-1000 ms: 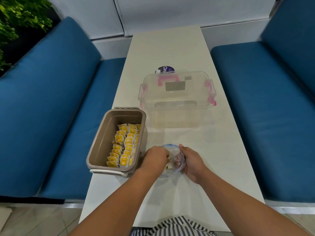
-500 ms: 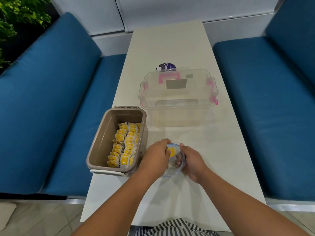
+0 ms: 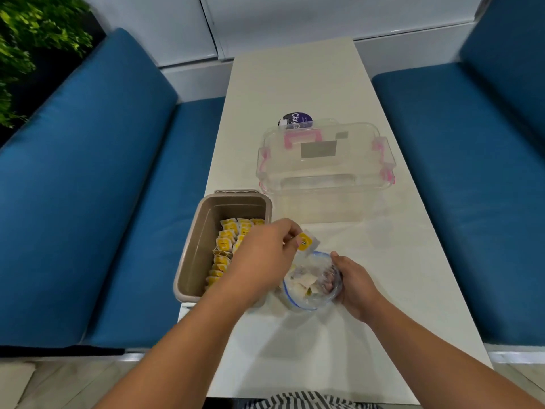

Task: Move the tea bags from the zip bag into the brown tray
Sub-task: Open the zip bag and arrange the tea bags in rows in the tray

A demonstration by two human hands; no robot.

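right grip (image 3: pixel 355 286) curls round zip bag (image 3: pixel 306 287) upright on desk (image 3: pixel 295 84) | left grip (image 3: pixel 262 258) pinches one yellow-tagged tea bag (image 3: pixel 305 242) just above the bag's mouth, beside brown tray (image 3: pixel 200 246) | tray holds rows of tea bags (image 3: pixel 225 246) along its right side

The tea bag (image 3: pixel 305 242) I hold has a yellow label, as do the tea bags (image 3: pixel 225 246) in the brown tray (image 3: pixel 203 240) at nine o'clock. My zip bag (image 3: pixel 312 283) is clear, blue-edged. At twelve o'clock, a clear box (image 3: pixel 324 172) has pink latches; behind it, seemingly a purple lid (image 3: pixel 295 121).
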